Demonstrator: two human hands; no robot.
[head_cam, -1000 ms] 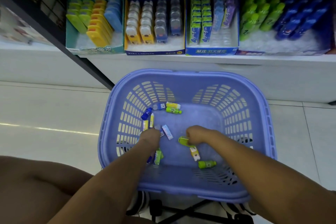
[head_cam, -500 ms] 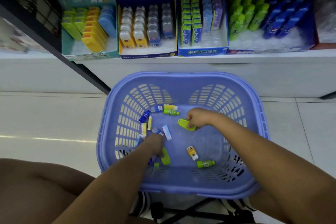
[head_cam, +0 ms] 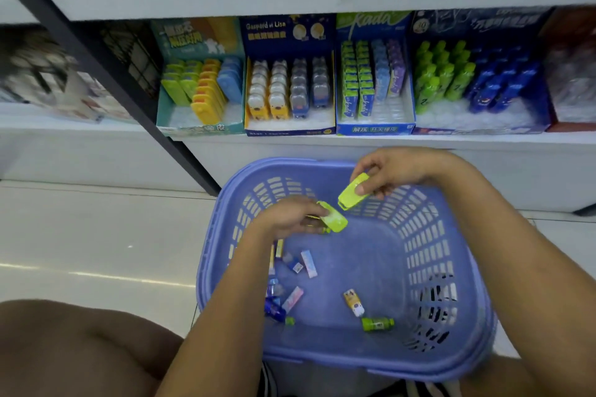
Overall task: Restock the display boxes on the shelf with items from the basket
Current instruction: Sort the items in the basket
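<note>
We've got both hands gripping: left hand (head_cam: 290, 219) pinches left lime case (head_cam: 333, 221), right hand (head_cam: 396, 171) pinches right lime case (head_cam: 353, 192). Both are above the basket (head_cam: 354, 361) at its 12 o'clock end. Probably paired for the teal display box (head_cam: 200, 127) at 11 o'clock, where the lime row has gaps.

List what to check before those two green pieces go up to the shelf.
1. The right hand grips a green case: ok.
2. The left hand grips a second green case: ok.
3. The left hand holds nothing else: cannot tell; something yellow shows under its fingers.
4. The teal box stocks matching green cases: ok.
5. Bare tray space in front of that green row: ok.
6. Way from the basket to the shelf free: ok.
</note>
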